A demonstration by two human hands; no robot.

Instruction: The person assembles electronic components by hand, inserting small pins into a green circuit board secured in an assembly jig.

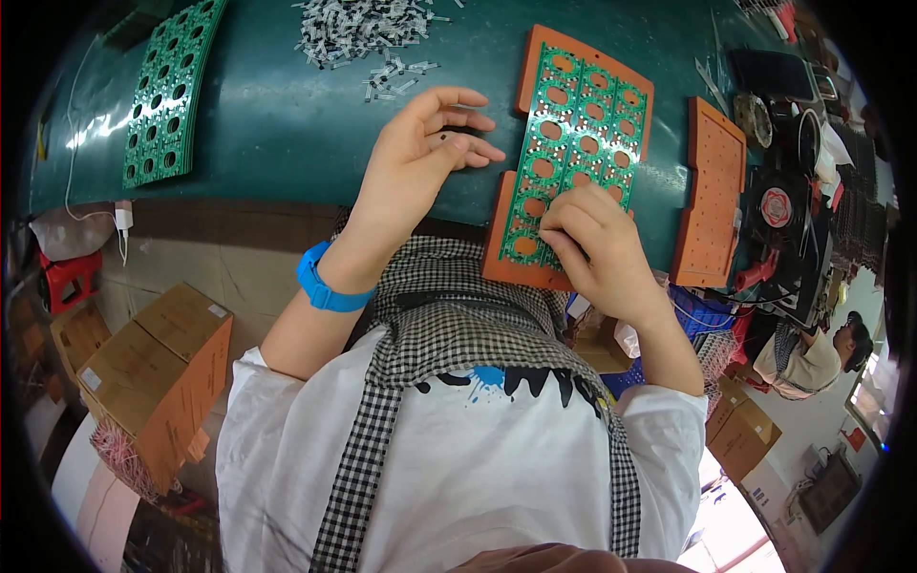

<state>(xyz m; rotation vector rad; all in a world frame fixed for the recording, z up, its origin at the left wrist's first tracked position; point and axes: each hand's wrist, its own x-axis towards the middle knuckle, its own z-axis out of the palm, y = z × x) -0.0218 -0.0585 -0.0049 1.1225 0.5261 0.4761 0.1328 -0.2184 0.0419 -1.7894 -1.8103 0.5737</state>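
A green circuit board panel (589,112) with rows of round cut-outs lies on an orange-brown fixture plate (505,226) at the table's near edge. My right hand (604,250) is over the panel's near right part, thumb and fingers pinched together at its surface; whatever is between the fingertips is hidden. Left of the panel, my left hand (413,158) hovers above the table with its fingers curved and apart. A tiny dark speck shows by its thumb tip. Beyond that hand, a pile of small clear-and-black parts (358,31) lies on the table, with several scattered nearer.
A stack of green board panels (172,100) lies on the green table (263,115) at the left. To the right are another orange-brown plate (712,196), a small fan (778,207) and cluttered tools. Cardboard boxes (143,353) stand on the floor; a co-worker (807,358) sits far right.
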